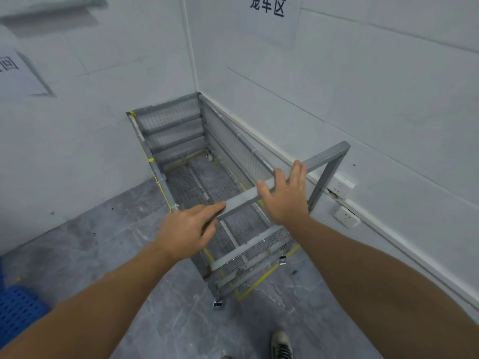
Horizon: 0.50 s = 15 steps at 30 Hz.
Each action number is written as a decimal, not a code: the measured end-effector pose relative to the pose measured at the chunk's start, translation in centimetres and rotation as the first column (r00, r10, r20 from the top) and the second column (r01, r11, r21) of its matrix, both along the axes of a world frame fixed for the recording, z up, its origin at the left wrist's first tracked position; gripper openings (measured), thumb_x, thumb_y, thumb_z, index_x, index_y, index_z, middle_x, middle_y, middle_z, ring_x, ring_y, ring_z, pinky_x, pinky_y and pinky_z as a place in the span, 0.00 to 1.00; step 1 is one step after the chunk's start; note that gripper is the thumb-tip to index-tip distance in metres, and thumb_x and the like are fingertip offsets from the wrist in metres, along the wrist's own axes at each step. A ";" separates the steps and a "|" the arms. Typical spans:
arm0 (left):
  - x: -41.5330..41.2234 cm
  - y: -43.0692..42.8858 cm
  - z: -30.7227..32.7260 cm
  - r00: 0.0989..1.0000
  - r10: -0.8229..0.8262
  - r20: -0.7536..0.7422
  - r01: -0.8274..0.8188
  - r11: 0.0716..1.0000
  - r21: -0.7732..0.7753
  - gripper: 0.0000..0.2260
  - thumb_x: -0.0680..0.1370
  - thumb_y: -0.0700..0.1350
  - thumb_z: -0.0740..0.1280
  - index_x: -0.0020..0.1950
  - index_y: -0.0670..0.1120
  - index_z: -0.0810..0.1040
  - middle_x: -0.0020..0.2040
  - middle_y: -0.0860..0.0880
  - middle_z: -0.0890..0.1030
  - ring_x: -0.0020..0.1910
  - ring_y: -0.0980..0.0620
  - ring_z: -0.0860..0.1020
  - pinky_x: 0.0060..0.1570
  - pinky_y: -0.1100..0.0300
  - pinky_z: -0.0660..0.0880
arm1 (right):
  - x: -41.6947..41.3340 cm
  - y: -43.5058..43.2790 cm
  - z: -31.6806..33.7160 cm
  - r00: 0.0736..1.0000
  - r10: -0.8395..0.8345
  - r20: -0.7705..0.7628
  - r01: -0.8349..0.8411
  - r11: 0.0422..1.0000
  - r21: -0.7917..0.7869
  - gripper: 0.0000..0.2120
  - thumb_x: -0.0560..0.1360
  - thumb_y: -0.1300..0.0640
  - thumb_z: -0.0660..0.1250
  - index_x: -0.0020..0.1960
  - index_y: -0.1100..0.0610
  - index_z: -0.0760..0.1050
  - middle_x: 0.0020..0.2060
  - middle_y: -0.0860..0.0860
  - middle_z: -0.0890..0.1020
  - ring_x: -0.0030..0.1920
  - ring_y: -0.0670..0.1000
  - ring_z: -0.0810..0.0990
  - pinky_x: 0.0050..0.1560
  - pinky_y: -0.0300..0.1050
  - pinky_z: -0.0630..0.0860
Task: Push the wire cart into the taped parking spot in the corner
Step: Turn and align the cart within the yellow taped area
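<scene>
A grey wire cart (178, 130) stands in the corner where two white walls meet, its far end against the corner. Yellow tape (261, 279) marks a rectangle on the floor around its base, showing at the near end and along the left side. The cart's grey handle bar (324, 158) runs diagonally across the near end. My left hand (188, 230) lies on the bar's left end with the fingers stretched along it. My right hand (286, 194) rests flat on the middle of the bar, fingers spread over it.
White walls close in on the left and right of the cart. Wall sockets (346, 216) sit low on the right wall. A blue plastic crate (18, 309) is at the lower left. My shoe (282, 344) stands on the grey marbled floor behind the cart.
</scene>
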<state>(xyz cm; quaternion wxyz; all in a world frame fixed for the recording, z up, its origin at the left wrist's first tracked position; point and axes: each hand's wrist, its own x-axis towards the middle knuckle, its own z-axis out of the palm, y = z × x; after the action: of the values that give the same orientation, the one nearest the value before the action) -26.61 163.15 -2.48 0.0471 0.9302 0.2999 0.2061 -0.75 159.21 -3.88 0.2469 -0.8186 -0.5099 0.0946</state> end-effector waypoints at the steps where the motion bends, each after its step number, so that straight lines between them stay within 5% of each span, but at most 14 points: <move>1: 0.1 0.0 0.0 1.000 0.003 0.010 -0.003 1.000 -0.007 0.18 0.79 0.52 0.59 0.67 0.53 0.76 0.49 0.52 0.85 0.34 0.51 0.81 0.25 0.58 0.75 | 0.3 0.2 -0.1 1.000 0.012 -0.005 -0.012 1.000 -0.003 0.32 0.78 0.34 0.52 0.73 0.54 0.63 0.79 0.63 0.41 0.78 0.60 0.35 0.76 0.62 0.44; 7: 0.6 0.4 -0.2 1.000 -0.004 0.016 0.004 1.000 -0.029 0.18 0.79 0.51 0.59 0.68 0.53 0.74 0.47 0.51 0.84 0.32 0.50 0.81 0.25 0.53 0.77 | 1.2 0.8 -1.1 0.998 0.043 -0.055 -0.037 0.993 0.112 0.21 0.78 0.36 0.56 0.57 0.54 0.67 0.78 0.64 0.45 0.78 0.60 0.37 0.76 0.63 0.47; 15: 4.0 0.4 0.1 0.999 0.022 0.042 -0.021 1.000 -0.014 0.17 0.78 0.50 0.60 0.66 0.52 0.76 0.42 0.53 0.84 0.29 0.53 0.79 0.23 0.57 0.76 | 4.7 2.1 -1.2 0.997 0.059 -0.047 -0.054 0.993 0.107 0.23 0.76 0.35 0.55 0.57 0.54 0.67 0.78 0.64 0.47 0.78 0.60 0.39 0.76 0.63 0.48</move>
<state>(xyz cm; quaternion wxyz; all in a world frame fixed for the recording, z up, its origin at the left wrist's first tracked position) -22.62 163.58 -2.36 0.0573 0.9221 0.3101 0.2241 3.94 161.31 -5.04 0.2996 -0.7870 -0.5309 0.0951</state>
